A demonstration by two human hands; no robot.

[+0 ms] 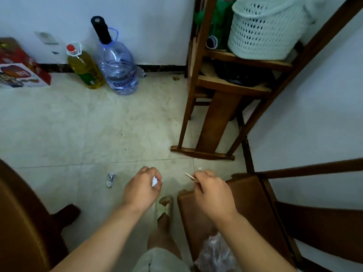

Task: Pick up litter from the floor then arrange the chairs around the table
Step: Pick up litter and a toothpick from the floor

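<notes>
Pale tiled floor lies below both forward-reaching arms; left hand curls its grip round white paper scrap, right hand pinches thin stick over chair seat corner; crumpled wrapper lies left of them

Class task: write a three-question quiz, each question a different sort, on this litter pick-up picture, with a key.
1. True or false: the left hand holds a white scrap.
2. What does the right hand pinch? A) a thin stick B) a spoon C) a key
3. Name the litter lying on the floor left of the left hand.

Key: 1 true; 2 A; 3 the crumpled wrapper.
</notes>
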